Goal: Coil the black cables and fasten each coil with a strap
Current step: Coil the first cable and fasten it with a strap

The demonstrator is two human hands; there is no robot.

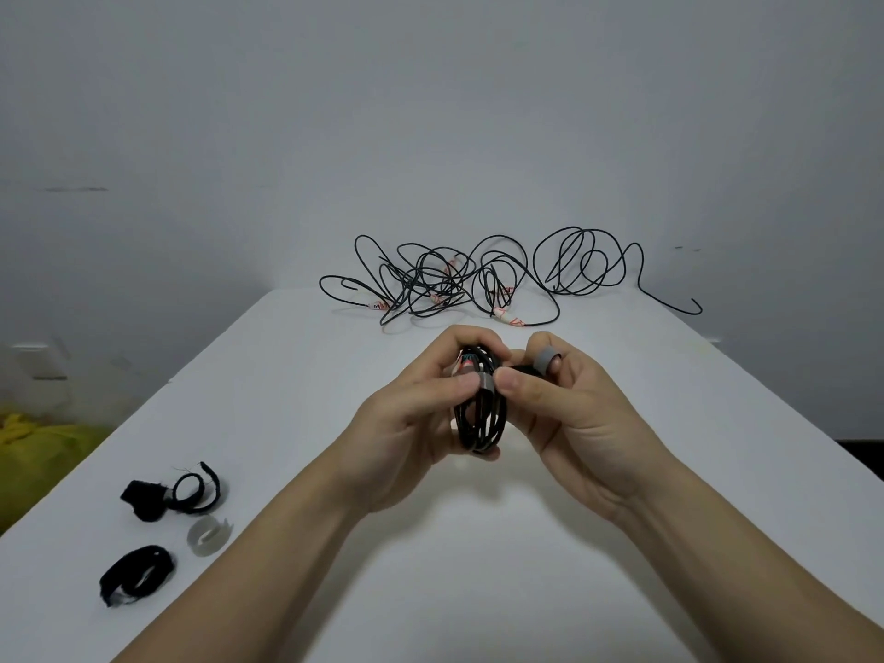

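One coil (480,425) of black cable, light and springy by its look, sits in the left hand (411,416), whose fingers curl round the loops; the right hand (576,416) pinches the soft grey strap (544,361) beside it. Gripping across all loops should stop them springing apart.

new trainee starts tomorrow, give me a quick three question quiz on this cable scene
1. True or false: the tangled cables lie at the table's near edge.
2. The spare straps lie to the person's: A left, B right, C nowhere.
3. Fill in: the left hand grips the coil while the right hand pinches a ___ strap.
Key: 1 false; 2 A; 3 grey.
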